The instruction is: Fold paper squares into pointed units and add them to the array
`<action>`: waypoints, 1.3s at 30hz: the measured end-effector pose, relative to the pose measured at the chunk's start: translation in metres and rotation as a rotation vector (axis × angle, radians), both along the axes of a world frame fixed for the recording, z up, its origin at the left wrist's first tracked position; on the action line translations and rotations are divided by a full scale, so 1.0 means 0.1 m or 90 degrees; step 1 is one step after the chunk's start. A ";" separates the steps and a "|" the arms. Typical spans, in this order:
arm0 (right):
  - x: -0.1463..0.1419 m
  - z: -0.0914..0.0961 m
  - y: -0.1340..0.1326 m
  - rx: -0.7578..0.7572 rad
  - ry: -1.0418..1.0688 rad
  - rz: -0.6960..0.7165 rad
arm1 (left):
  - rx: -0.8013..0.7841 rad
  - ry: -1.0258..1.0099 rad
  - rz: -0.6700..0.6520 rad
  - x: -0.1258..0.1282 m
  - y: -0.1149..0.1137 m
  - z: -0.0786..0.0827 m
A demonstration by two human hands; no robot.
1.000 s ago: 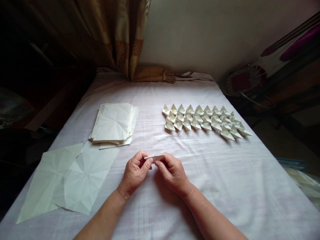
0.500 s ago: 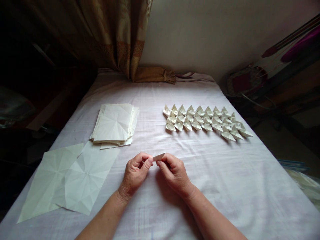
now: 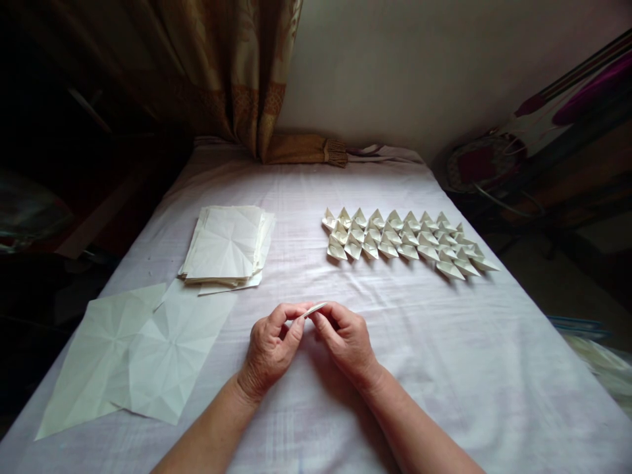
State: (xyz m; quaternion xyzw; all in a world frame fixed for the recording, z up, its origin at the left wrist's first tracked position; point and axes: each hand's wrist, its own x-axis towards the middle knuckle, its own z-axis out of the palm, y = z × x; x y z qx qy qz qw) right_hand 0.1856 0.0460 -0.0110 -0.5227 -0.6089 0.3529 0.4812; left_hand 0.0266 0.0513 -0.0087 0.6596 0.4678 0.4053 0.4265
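Both my hands meet over the middle of the white cloth. My left hand (image 3: 270,347) and my right hand (image 3: 345,339) pinch a small folded white paper piece (image 3: 315,308) between thumbs and fingertips, its thin edge showing above them. Most of the piece is hidden by my fingers. Beyond my right hand lie several finished folded paper pieces (image 3: 407,240) set in neat rows. A stack of creased paper squares (image 3: 227,245) sits beyond my left hand.
Two unfolded creased sheets (image 3: 131,352) lie flat at the near left of the cloth-covered table (image 3: 474,368). A brown curtain (image 3: 237,72) hangs at the back, its end resting on the table. Dark clutter stands to the left and right of the table.
My hands have drawn closer together and the paper piece has tilted, so less of it shows between my fingertips. The other papers have not moved.
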 end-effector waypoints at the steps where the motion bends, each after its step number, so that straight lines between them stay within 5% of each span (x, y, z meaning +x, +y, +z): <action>1: 0.00 0.01 0.00 0.002 -0.003 0.005 | -0.002 0.003 0.001 0.00 0.00 0.00; 15: 0.04 0.00 0.00 0.003 -0.048 0.002 | 0.005 0.001 0.000 -0.01 0.07 0.04; 26: 0.07 -0.05 0.02 0.112 -0.153 0.028 | -0.220 -0.092 -0.069 -0.08 0.13 0.00; 31: 0.07 -0.08 0.03 0.125 -0.182 0.045 | -0.198 -0.100 -0.048 -0.06 0.10 -0.05; 39: 0.07 -0.08 0.03 0.108 -0.188 0.074 | -0.099 0.062 -0.040 -0.07 0.06 -0.06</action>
